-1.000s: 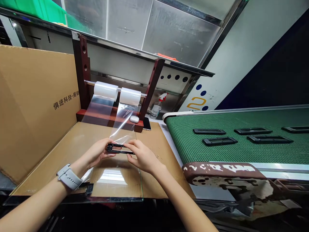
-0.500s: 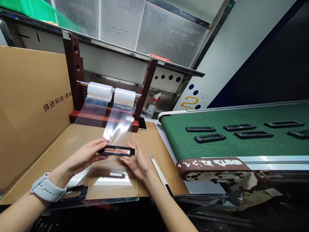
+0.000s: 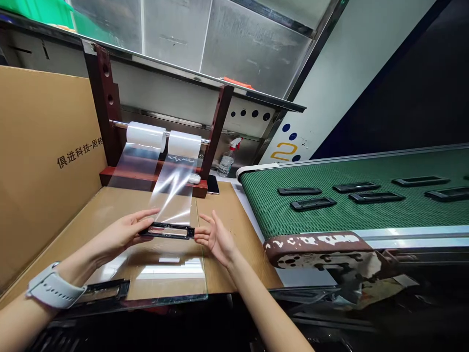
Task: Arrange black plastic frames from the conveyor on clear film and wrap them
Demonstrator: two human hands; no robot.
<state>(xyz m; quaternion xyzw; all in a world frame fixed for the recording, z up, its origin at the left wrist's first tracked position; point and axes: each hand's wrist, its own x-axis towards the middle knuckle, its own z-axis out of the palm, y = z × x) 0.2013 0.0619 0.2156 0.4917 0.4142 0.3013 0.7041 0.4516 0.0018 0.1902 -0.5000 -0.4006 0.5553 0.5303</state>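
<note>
My left hand, with a pale watch on the wrist, grips the left end of a narrow black plastic frame with a long slot. The frame is held level above a glass plate. My right hand is at the frame's right end, fingertips against or very close to it, thumb and fingers apart. Clear film runs down from a roll to just behind the frame; whether it sticks to the frame I cannot tell. A second black frame lies at the plate's near left edge, partly behind my left wrist.
At right, a green conveyor belt carries several black frames. Another film roll hangs on the wooden stand. Behind are a spray bottle and a phone. A cardboard panel stands at left.
My right hand has drawn back to the right, from behind the frame to its end. The white-handled knife seen earlier no longer shows where my right hand and forearm now are. The view has shifted slightly.
</note>
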